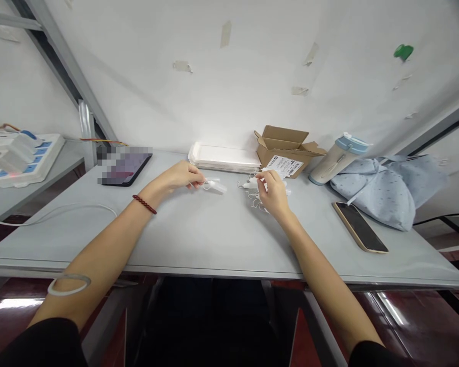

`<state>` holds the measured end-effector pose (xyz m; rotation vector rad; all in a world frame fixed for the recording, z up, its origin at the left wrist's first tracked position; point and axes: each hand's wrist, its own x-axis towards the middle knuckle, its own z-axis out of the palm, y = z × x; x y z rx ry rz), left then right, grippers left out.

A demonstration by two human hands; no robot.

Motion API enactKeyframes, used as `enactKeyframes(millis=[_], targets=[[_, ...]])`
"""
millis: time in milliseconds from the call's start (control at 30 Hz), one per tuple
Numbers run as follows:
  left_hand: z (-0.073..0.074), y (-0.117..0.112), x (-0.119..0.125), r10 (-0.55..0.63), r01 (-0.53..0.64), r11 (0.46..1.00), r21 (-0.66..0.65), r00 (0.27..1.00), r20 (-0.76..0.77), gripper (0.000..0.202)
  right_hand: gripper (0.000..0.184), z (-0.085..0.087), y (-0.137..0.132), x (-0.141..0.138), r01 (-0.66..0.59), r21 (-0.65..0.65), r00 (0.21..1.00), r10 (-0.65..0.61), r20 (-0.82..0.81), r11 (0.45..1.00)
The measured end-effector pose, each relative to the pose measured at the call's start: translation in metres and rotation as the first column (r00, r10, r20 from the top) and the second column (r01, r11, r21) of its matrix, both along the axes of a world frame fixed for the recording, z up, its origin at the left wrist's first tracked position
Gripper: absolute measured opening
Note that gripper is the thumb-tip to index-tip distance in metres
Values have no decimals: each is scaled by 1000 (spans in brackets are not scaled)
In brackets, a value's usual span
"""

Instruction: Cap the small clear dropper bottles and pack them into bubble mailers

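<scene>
My left hand (184,176), beaded bracelet at its wrist, is closed in a pinch at the looped end of a small white translucent plastic piece (216,187). That piece lies at or just over the table (214,229). To the right, my right hand (274,191) has thumb and forefinger brought together above a small heap of similar white pieces with thin string loops (250,184). The hand covers part of the heap, and whatever is between its fingertips is too small to make out.
Behind the hands lie a stack of flat white trays (225,157) and an open cardboard box (285,148). A tumbler (338,159), a pale blue cloth bag (378,191) and a phone (359,227) are at the right. A tablet (128,168) lies left, a power strip (26,158) beyond.
</scene>
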<state>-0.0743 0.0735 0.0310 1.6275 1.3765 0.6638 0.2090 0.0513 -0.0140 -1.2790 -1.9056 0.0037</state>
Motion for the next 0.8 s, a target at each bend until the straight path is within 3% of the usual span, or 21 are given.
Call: enactKeyframes(millis=[167,433,567,800], targets=[[-2,5,-7,66,-65,998,23,996,-63,7,16,2,4,10,9,-22,999,-8,51,1000],[-11,11,-6,84,-80,996,25,958,-273,11,15,16,1,20,-60,-258,986,97,136,964],[-12,12,-4,116,-111,993,35,930,-350,12,22,18,0,21,-13,-250,976,67,208,968],[-15,13,-1,189,-167,982,93,920,-343,16,26,26,-8,22,-77,-406,952,188,240,910]])
